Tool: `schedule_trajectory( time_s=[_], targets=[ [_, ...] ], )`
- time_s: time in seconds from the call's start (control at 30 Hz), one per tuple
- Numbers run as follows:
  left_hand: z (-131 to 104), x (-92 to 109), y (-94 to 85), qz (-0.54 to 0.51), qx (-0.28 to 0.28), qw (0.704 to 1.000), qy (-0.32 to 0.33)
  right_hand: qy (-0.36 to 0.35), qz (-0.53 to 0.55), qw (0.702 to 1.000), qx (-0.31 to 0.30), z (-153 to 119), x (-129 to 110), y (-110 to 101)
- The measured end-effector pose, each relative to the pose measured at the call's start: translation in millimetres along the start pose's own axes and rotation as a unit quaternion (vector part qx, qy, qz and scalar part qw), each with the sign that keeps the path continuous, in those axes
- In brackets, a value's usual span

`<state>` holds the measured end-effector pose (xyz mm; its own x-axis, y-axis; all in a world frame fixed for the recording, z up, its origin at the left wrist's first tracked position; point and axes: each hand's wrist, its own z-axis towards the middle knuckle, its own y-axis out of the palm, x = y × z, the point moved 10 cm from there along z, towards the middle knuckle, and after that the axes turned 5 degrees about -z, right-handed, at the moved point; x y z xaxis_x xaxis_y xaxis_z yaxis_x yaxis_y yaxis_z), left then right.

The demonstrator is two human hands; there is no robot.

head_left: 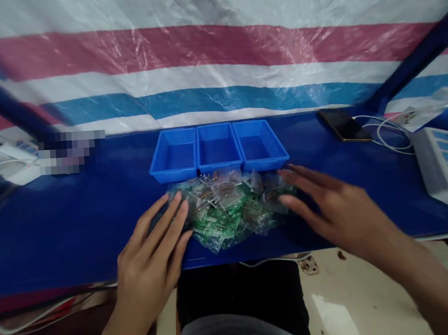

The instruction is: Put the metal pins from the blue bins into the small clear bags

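A heap of small clear and green plastic bags (226,208) lies on the blue table, several with screw-like metal pieces inside. My left hand (151,248) rests at the heap's left edge, its fingers stretched out against the bags. At the right edge, my right hand (324,199) has its fingers extended, the tips touching or just over the bags. Neither hand grips anything. Directly behind the heap stand three blue trays in a row: a left tray (174,153), a middle tray (217,145) and a right tray (259,144).
On the right of the table (83,221) lie a dark phone (343,125) and a white cable (384,140), beside a white power strip (444,166). More white items and a blurred patch are at the far left. A striped plastic sheet (209,47) hangs behind.
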<state>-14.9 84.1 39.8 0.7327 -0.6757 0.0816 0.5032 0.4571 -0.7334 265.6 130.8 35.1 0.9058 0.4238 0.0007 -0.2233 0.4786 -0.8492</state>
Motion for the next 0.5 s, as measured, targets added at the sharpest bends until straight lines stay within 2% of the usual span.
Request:
schedule_trajectory(
  time_s=[0.1,0.2,0.27,0.37,0.5],
  targets=[
    [-13,-4,10.3,0.005,-0.026,0.999,-0.017,-0.017,-0.021,0.999,-0.026,-21,-15,26],
    [-58,-13,8.9,-0.014,-0.027,0.995,-0.1,-0.013,-0.017,1.0,-0.017,-20,-25,35],
    [-106,-17,6.5,-0.019,-0.032,0.984,-0.173,0.001,-0.003,1.0,-0.01,-16,-27,34],
    [-193,-16,-2.4,-0.009,-0.046,0.961,-0.273,0.051,0.03,0.998,0.006,-17,-19,29],
    [-303,-25,-29.2,0.011,-0.065,0.911,-0.408,0.122,0.089,0.988,0.045,-25,-2,20]
  ],
)
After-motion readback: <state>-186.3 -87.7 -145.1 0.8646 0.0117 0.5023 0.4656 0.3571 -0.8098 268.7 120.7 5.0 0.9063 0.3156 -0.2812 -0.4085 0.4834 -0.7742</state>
